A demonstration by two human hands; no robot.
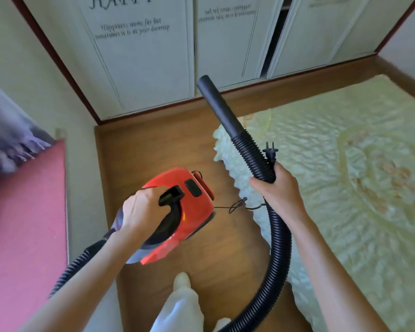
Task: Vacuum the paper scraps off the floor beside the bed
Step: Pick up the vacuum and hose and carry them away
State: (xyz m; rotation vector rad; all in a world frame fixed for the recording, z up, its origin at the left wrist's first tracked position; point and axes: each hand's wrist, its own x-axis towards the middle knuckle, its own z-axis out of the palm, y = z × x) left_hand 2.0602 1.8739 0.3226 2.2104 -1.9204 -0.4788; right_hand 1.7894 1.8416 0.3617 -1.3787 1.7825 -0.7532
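Observation:
A small red vacuum cleaner (189,207) hangs above the wooden floor (158,149), carried by its black handle in my left hand (141,209). My right hand (277,190) grips the black ribbed hose (279,248) just below its smooth nozzle tube (217,105), which points up and away. The same hand also holds the power plug (270,152), prongs up; its thin cord (237,206) trails back to the vacuum. I see no paper scraps on the visible floor.
The bed with a pale green quilt (345,176) fills the right side. White wardrobe doors (141,63) with lettering close off the far end. A pink surface (27,224) lies at left. My leg in white (180,303) stands on the narrow floor strip.

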